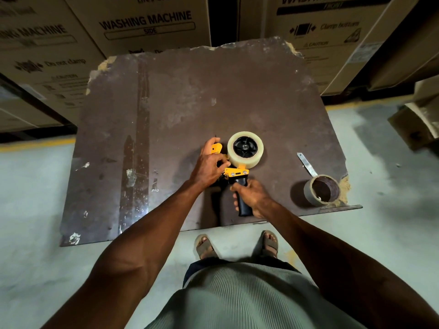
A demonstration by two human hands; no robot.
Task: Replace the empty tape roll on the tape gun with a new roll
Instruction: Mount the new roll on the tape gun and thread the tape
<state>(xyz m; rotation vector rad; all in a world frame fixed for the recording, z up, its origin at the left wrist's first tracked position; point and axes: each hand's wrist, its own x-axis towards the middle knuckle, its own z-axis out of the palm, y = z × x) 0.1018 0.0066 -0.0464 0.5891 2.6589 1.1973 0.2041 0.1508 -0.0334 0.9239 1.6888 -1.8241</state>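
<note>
The left hand (pixel 209 162) pinches the yellow front of the tape gun (pixel 234 172), at nine o'clock from the new roll (pixel 245 149) seated on its hub. The step looks like threading: draw the tape end squarely through the front, keeping fingers off the blade (hidden here). The right hand (pixel 251 195) is wrapped round the black handle. At three o'clock the empty roll (pixel 323 189) stands on the surface (pixel 166 115), well apart, beside a tape strip (pixel 307 164); nothing obstructs.
</note>
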